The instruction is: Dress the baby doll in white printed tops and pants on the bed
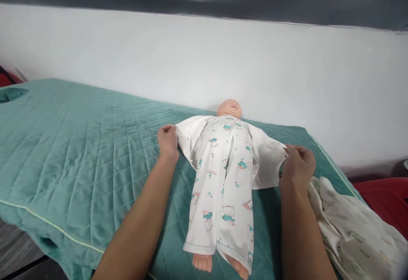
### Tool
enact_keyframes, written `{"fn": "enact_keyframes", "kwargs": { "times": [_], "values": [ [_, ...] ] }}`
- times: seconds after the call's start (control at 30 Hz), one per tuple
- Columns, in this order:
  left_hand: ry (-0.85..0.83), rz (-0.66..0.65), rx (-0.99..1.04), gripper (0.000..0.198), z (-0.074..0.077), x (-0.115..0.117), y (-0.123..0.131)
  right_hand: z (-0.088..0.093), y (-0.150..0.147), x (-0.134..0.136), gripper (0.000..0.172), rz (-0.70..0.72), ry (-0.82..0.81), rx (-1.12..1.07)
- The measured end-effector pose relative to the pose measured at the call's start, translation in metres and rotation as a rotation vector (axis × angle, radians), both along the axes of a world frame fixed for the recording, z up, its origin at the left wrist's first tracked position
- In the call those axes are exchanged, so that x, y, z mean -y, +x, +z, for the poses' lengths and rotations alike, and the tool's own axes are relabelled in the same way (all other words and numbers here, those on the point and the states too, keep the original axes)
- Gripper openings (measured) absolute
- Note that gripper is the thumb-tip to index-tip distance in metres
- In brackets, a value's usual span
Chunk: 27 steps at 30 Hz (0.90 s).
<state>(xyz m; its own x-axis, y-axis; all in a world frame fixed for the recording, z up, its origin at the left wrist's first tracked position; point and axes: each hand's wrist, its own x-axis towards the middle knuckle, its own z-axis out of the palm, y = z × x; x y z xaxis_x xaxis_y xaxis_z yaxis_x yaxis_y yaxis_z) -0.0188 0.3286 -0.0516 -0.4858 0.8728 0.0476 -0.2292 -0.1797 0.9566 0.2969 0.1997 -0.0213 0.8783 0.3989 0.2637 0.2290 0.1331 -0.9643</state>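
On its back lies a baby doll (230,108), head toward the wall and bare feet toward me. White trousers (219,195) printed with small cartoon animals cover its legs and most of its front. A white baby shirt (269,159) is spread out on both sides of the doll. With closed fingers, my left hand (168,142) pinches the shirt's edge at the left. At the right, my right hand (298,163) grips the opposite edge, and the cloth is stretched out between both hands. The doll's arms are hidden.
A green quilted cover (95,152) lies under the doll. Beside my right forearm is a crumpled patterned cloth (357,229). The white wall (127,55) rises right behind the doll's head. Something red (387,195) stands past the cover's right edge.
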Motion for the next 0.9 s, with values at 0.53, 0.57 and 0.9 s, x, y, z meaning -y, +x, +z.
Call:
{"fn": "enact_keyframes", "kwargs": {
  "times": [0.53, 0.57, 0.9],
  "values": [
    [0.367, -0.279, -1.259, 0.033, 0.006, 0.007, 0.036, -0.016, -0.042, -0.013, 0.037, 0.371, -0.231, 0.673],
    [0.357, -0.288, -1.266, 0.034, 0.006, 0.007, 0.036, -0.018, -0.040, -0.014, 0.036, 0.386, -0.229, 0.698],
    [0.362, -0.288, -1.406, 0.043, 0.007, 0.004, 0.039, -0.032, -0.029, -0.018, 0.048, 0.367, -0.388, 0.907]
  ]
}}
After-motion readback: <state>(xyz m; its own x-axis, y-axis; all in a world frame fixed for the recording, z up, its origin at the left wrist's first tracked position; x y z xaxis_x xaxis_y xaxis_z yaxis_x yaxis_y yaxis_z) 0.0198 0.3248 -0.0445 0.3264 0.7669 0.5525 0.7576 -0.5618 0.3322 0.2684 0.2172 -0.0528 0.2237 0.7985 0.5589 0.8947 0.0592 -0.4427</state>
